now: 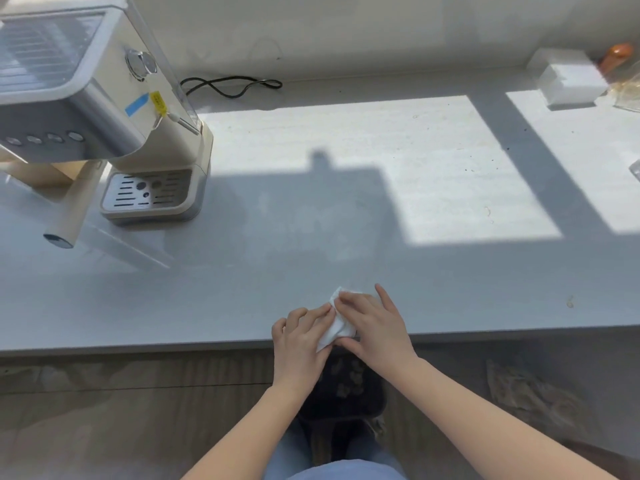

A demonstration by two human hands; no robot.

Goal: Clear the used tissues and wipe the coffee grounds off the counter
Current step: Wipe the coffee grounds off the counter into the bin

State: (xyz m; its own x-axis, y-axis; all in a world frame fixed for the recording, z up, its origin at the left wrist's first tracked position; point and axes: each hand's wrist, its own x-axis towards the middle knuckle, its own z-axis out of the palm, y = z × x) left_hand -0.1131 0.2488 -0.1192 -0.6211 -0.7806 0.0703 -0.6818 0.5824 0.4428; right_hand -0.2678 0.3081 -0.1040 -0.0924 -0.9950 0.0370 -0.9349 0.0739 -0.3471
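Observation:
A crumpled white tissue [335,325] lies at the front edge of the white counter [207,299], partly hanging over it. My left hand [300,337] pinches its left side. My right hand [372,323] presses on its right side, fingers spread over it. A few dark specks of coffee grounds [472,169] dot the sunlit part of the counter at the right. Below the edge, between my arms, stands a dark bin [343,393] with crumpled brownish bits inside.
A cream espresso machine [104,109] with a drip tray [149,194] and a portafilter handle [71,216] fills the back left. A black cord [230,85] lies behind it. A white box [571,81] and an orange object [616,55] sit at the back right.

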